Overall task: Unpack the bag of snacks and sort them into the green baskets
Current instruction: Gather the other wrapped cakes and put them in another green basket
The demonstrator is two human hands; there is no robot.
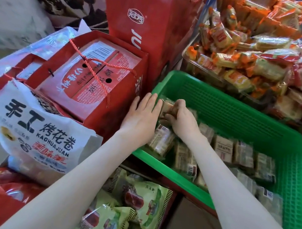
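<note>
Snack packet within curled right hand; left hand flat, fingers straight.

Green lattice basket (red boxes)

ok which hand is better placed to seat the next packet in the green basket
Right. The right hand grips a brown packet at the far left corner of the green basket. The left hand lies flat, fingers straight, at the basket's left edge, holding nothing.
</note>
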